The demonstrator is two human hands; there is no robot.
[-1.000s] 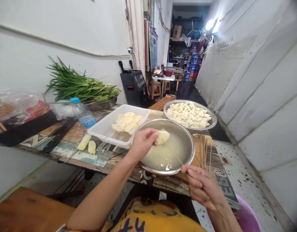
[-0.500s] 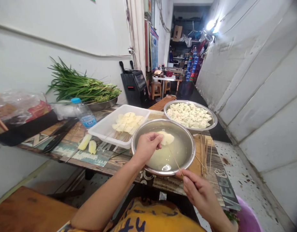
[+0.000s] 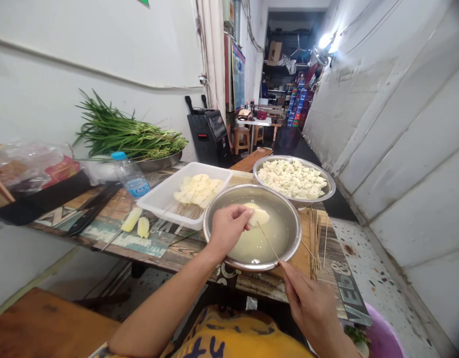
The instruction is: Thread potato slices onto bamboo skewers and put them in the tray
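My left hand point(image 3: 229, 226) pinches a pale yellow slice, which looks like potato point(image 3: 259, 216), above a steel bowl point(image 3: 208, 233) of cloudy water. Closed around the near end of a thin wooden skewer point(image 3: 268, 242) is my right hand point(image 3: 307, 293), by the bowl's front rim. The skewer's far tip meets the slice's lower edge; how deep it goes in, I cannot tell. Left of the bowl, a white plastic tray point(image 3: 160, 213) holds skewered slices point(image 3: 199, 189). Several loose skewers point(image 3: 316, 243) lie on the table right of the bowl.
A second steel bowl of cauliflower pieces point(image 3: 292, 178) stands behind at right. Leftward are a water bottle point(image 3: 136, 179), two pale yellow vegetable pieces point(image 3: 132, 219), a black-handled knife point(image 3: 83, 216) and a heap of green leafy stalks point(image 3: 128, 134). A purple tub point(image 3: 386, 333) sits below the table's right corner.
My right hand has shifted slightly, its fingers now extended along the skewer's end. The left hand and slice have barely moved.
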